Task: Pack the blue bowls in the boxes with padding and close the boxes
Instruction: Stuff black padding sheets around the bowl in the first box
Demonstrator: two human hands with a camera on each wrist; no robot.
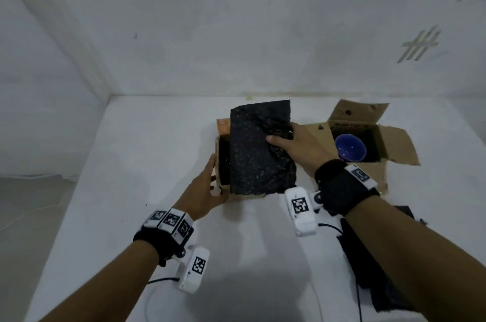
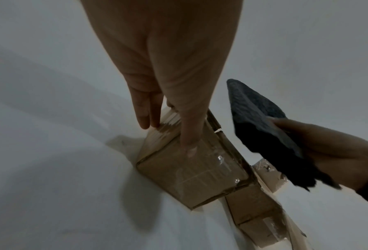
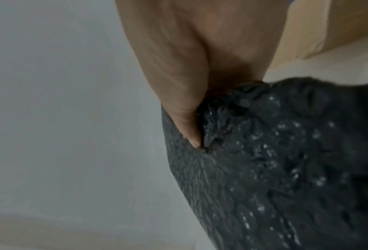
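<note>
Fingers of my right hand pinch the black padding sheet over the left box. My left hand, fingers straight, steadies that box's 9 o'clock side. At 3 o'clock, the blue bowl sits in the open box.

Light was dim and cool, shadows soft (wide-angle bending at edges); both wrist views were blurred.

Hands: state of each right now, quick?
Left hand: open, straight fingers steadying the left box.
Right hand: pinching the black padding sheet over that box.
</note>
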